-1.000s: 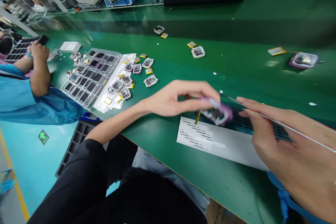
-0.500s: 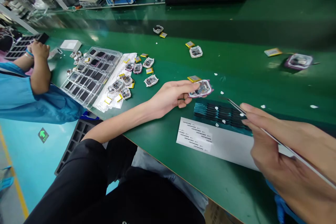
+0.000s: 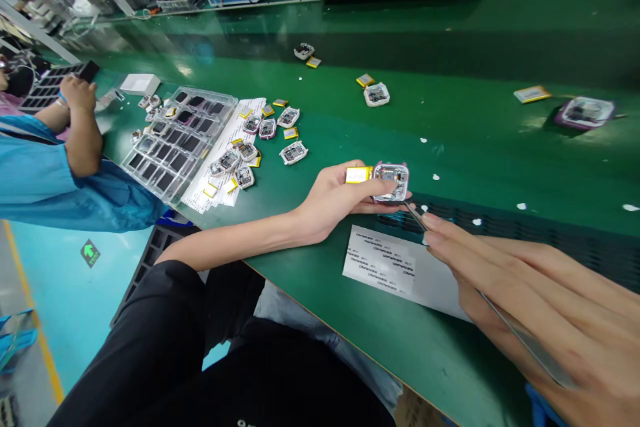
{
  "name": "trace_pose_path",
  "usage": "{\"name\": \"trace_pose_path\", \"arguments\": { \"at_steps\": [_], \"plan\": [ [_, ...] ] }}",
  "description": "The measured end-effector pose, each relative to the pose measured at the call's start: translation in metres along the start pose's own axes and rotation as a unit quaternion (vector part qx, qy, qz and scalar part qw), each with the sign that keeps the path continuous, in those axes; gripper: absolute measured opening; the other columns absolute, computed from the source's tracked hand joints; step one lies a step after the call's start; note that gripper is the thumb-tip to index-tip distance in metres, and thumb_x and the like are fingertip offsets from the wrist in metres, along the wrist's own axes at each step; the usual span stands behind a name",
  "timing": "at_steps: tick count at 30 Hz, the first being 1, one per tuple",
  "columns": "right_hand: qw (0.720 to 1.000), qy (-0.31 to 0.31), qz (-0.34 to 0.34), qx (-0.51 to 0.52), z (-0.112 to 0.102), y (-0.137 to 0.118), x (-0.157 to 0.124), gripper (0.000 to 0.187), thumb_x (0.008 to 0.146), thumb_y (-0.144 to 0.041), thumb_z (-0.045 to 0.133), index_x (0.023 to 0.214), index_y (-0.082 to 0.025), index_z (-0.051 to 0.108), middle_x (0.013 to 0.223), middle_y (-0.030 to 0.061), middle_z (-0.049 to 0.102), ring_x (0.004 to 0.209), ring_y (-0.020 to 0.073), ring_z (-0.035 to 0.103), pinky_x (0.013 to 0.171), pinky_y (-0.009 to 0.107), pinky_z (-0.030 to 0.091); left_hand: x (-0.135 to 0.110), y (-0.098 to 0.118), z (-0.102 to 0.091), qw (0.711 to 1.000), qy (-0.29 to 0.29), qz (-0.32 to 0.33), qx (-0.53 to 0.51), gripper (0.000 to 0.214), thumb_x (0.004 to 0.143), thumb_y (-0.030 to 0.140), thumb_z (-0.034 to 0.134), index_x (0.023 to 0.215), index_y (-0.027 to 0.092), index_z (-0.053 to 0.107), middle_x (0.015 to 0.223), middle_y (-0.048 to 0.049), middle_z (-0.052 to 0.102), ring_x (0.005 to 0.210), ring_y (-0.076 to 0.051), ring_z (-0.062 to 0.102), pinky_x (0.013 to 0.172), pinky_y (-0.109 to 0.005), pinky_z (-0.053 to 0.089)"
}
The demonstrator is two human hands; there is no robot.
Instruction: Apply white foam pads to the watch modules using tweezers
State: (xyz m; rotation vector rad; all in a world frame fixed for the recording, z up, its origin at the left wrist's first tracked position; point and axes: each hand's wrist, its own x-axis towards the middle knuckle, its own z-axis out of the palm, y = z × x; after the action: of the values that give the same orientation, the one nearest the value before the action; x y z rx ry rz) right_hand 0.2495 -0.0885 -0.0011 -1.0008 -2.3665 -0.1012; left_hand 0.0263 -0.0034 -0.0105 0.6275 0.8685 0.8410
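Observation:
My left hand (image 3: pixel 340 197) pinches a small square device shell (image 3: pixel 391 181) with an exposed circuit board, held just above the green table (image 3: pixel 450 80). A yellow battery pack (image 3: pixel 359 175) hangs beside it at my fingertips. My right hand (image 3: pixel 530 300) grips thin metal tweezers (image 3: pixel 417 219), fingers pressed together along them; the tip reaches the lower right corner of the shell. A dark strip of small parts (image 3: pixel 550 240) lies under my right fingers. A white printed label sheet (image 3: pixel 385 263) lies on the table below the shell.
A clear compartment tray (image 3: pixel 175 140) and a heap of similar shells (image 3: pixel 260 140) with yellow batteries lie to the left. A co-worker's arm (image 3: pixel 83 140) in a blue sleeve rests at far left. More shells (image 3: pixel 377 93) and a purple one (image 3: pixel 585 111) lie farther back.
My left hand has drawn the shell nearer and turned it face up. My right hand has moved left, bringing the tweezers' tip to the shell's edge.

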Motion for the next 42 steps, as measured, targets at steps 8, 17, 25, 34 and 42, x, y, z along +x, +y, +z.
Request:
{"name": "trace_pose_path", "arguments": {
  "at_steps": [8, 17, 25, 34, 42],
  "plan": [
    [0.999, -0.014, -0.031, -0.017, 0.001, 0.003, 0.0, 0.069, 0.102, -0.015, 0.058, 0.166, -0.028, 0.036, 0.135, 0.0027, 0.073, 0.11, 0.0236, 0.077, 0.093, 0.038, 0.064, -0.004, -0.001, 0.002, 0.999, 0.003, 0.017, 0.037, 0.045, 0.071, 0.025, 0.094, 0.072, 0.016, 0.05, 0.082, -0.0002, 0.07, 0.088, -0.017, 0.076, 0.088, -0.036, 0.061],
    [0.999, 0.036, -0.011, -0.007, 0.015, 0.001, -0.006, 0.059, 0.105, -0.024, 0.052, 0.162, -0.033, 0.043, 0.134, -0.0005, 0.074, 0.103, 0.0229, 0.078, 0.084, 0.04, 0.068, -0.004, -0.004, 0.0, 0.997, 0.0, 0.04, 0.062, 0.051, 0.067, 0.034, 0.097, 0.071, 0.017, 0.049, 0.078, 0.0025, 0.066, 0.083, -0.014, 0.072, 0.084, -0.034, 0.063],
    [0.993, 0.098, 0.037, 0.061, 0.024, -0.003, 0.0, 0.049, 0.106, -0.027, 0.049, 0.153, -0.038, 0.055, 0.122, -0.0033, 0.079, 0.096, 0.0204, 0.078, 0.078, 0.038, 0.068, -0.005, -0.005, 0.006, 0.994, 0.003, 0.058, 0.095, 0.054, 0.064, 0.045, 0.098, 0.075, 0.018, 0.052, 0.072, 0.0044, 0.066, 0.07, -0.012, 0.073, 0.077, -0.03, 0.066],
    [0.995, 0.077, 0.045, 0.053, 0.012, -0.007, 0.005, 0.072, 0.092, -0.006, 0.069, 0.155, -0.035, 0.052, 0.121, 0.0007, 0.079, 0.094, 0.0208, 0.078, 0.082, 0.038, 0.066, -0.006, -0.002, 0.009, 0.994, -0.017, 0.062, 0.09, 0.055, 0.063, 0.044, 0.098, 0.095, 0.018, 0.062, 0.074, 0.0024, 0.072, 0.066, -0.016, 0.076, 0.068, -0.029, 0.065],
    [0.994, 0.103, 0.035, 0.029, 0.019, -0.002, 0.0, 0.067, 0.096, -0.012, 0.066, 0.156, -0.039, 0.051, 0.122, -0.0021, 0.079, 0.092, 0.0203, 0.079, 0.079, 0.036, 0.068, -0.001, -0.004, 0.006, 0.996, -0.006, 0.043, 0.082, 0.058, 0.06, 0.037, 0.101, 0.097, 0.016, 0.062, 0.08, 0.0009, 0.074, 0.073, -0.016, 0.078, 0.082, -0.035, 0.067]
  ]
}}
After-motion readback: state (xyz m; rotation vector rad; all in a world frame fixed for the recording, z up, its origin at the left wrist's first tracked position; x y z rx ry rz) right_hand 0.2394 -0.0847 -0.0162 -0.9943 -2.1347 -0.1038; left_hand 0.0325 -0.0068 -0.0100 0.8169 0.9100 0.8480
